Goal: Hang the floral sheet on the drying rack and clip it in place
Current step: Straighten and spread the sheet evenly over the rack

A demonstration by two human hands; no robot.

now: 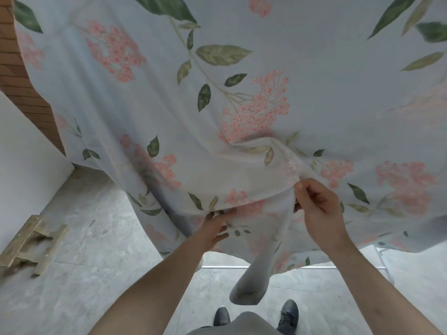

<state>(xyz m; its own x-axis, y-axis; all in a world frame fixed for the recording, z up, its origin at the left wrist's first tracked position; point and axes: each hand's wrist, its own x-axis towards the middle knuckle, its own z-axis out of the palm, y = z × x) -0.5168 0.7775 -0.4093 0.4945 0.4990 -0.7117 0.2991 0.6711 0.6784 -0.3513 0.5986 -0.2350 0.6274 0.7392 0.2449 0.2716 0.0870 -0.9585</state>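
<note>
The floral sheet [217, 117], pale blue with pink flowers and green leaves, hangs spread across most of the view. One corner droops down towards my feet. My right hand [316, 209] pinches a fold of the sheet near its lower edge between thumb and fingers. My left hand [216, 226] reaches under the hem, its fingers partly hidden by the cloth and touching it. A thin white rail of the drying rack [217, 267] shows below the sheet, with another bar at the right. No clip is visible.
A wooden frame piece [29, 243] lies on the grey tiled floor at the left, beside a white wall [24, 165]. A brick-coloured wall [21, 76] rises at the upper left. My two dark shoes [289, 313] stand on the floor below the sheet.
</note>
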